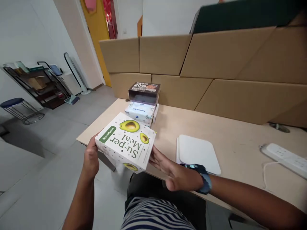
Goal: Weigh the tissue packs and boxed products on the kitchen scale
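Note:
A white meal box (127, 140) printed with avocados and upside-down green lettering is held tilted over the table's front left edge. My left hand (91, 157) grips its left end, with the fingers partly hidden behind it. Against the right end rest the fingers of my right hand (174, 171), reaching behind the box's edge while the thumb stands away from it. Just beyond the box lies a pale tissue pack (140, 111) with blue print. Behind that pack is a dark box (144, 92) with white and orange print.
A flat white device (199, 153) lies on the wooden table (237, 140), right of the meal box. Farther right sits a white power strip (285, 156) with a cable. Cardboard panels (172, 89) wall off the back. On the floor at left are a stool (14, 102) and a shelf rack (51, 100).

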Action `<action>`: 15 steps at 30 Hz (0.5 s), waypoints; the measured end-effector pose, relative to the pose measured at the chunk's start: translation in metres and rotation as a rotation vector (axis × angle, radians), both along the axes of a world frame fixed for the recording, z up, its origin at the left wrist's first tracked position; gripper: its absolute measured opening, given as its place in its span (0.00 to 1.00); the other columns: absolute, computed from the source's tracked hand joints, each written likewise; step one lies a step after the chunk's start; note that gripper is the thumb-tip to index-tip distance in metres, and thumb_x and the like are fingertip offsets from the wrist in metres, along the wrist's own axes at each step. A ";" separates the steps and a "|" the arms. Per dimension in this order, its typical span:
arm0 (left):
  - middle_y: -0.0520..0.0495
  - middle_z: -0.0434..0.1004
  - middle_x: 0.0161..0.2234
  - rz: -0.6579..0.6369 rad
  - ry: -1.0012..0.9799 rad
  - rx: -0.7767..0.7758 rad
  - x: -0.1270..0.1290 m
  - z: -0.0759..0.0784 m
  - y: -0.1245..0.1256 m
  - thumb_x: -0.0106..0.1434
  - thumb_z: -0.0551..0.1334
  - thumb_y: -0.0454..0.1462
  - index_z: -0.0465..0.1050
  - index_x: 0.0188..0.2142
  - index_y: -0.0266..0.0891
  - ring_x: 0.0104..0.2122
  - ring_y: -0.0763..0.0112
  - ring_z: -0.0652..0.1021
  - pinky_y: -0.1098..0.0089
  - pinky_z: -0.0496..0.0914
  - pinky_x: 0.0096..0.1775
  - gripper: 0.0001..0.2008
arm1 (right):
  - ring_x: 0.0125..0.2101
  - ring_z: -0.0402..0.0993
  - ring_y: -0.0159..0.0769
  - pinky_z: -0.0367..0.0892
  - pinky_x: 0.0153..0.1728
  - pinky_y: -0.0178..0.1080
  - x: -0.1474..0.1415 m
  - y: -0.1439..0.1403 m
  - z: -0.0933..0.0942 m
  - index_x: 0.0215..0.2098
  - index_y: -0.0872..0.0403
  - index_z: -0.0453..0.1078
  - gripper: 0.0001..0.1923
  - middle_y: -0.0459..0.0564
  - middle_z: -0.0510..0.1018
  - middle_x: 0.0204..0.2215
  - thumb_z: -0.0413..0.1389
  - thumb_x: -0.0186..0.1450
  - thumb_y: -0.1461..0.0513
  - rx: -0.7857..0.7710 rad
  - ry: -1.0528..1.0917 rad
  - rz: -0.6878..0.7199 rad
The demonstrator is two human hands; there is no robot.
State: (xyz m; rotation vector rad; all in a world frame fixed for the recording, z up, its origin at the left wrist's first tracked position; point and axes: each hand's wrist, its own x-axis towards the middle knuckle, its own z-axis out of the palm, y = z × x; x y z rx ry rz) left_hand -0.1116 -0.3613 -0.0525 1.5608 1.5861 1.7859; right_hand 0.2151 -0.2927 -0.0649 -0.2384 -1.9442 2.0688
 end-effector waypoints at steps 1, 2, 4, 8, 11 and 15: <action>0.31 0.83 0.61 0.036 0.012 -0.066 -0.015 -0.003 0.006 0.65 0.55 0.76 0.78 0.60 0.39 0.64 0.38 0.81 0.45 0.78 0.63 0.48 | 0.85 0.24 0.53 0.34 0.82 0.59 -0.013 0.009 -0.002 0.81 0.45 0.07 0.83 0.57 0.18 0.84 0.68 0.60 0.30 0.015 -0.003 0.003; 0.29 0.82 0.61 0.066 0.024 -0.129 -0.027 -0.007 0.012 0.63 0.58 0.77 0.76 0.60 0.38 0.62 0.39 0.82 0.46 0.79 0.61 0.49 | 0.85 0.22 0.52 0.32 0.82 0.58 -0.023 0.018 -0.003 0.80 0.46 0.06 0.83 0.57 0.14 0.83 0.67 0.61 0.30 0.026 -0.016 -0.011; 0.27 0.81 0.61 0.091 0.018 -0.229 -0.038 -0.017 0.023 0.59 0.61 0.78 0.72 0.61 0.36 0.60 0.39 0.82 0.44 0.79 0.60 0.53 | 0.85 0.22 0.52 0.31 0.83 0.57 -0.036 0.036 -0.002 0.81 0.47 0.07 0.80 0.57 0.12 0.83 0.65 0.63 0.29 0.038 -0.055 -0.079; 0.27 0.78 0.64 0.064 -0.040 -0.269 -0.040 -0.035 0.041 0.57 0.60 0.79 0.68 0.61 0.38 0.65 0.37 0.78 0.38 0.73 0.67 0.53 | 0.85 0.23 0.50 0.33 0.83 0.56 -0.037 0.066 0.007 0.84 0.46 0.17 0.75 0.54 0.18 0.84 0.60 0.64 0.26 0.128 -0.163 -0.150; 0.28 0.77 0.65 0.044 -0.058 -0.257 -0.039 -0.042 0.048 0.59 0.63 0.76 0.68 0.61 0.39 0.67 0.37 0.76 0.36 0.69 0.70 0.50 | 0.85 0.32 0.51 0.38 0.83 0.58 -0.020 0.075 0.009 0.86 0.47 0.25 0.72 0.57 0.31 0.86 0.58 0.64 0.25 0.219 -0.285 -0.146; 0.29 0.74 0.69 0.113 -0.037 -0.212 -0.037 -0.037 0.048 0.61 0.64 0.74 0.70 0.64 0.40 0.71 0.35 0.73 0.34 0.63 0.74 0.49 | 0.83 0.47 0.55 0.45 0.82 0.63 0.015 0.073 0.005 0.86 0.48 0.36 0.65 0.61 0.45 0.85 0.57 0.68 0.27 0.378 -0.311 -0.348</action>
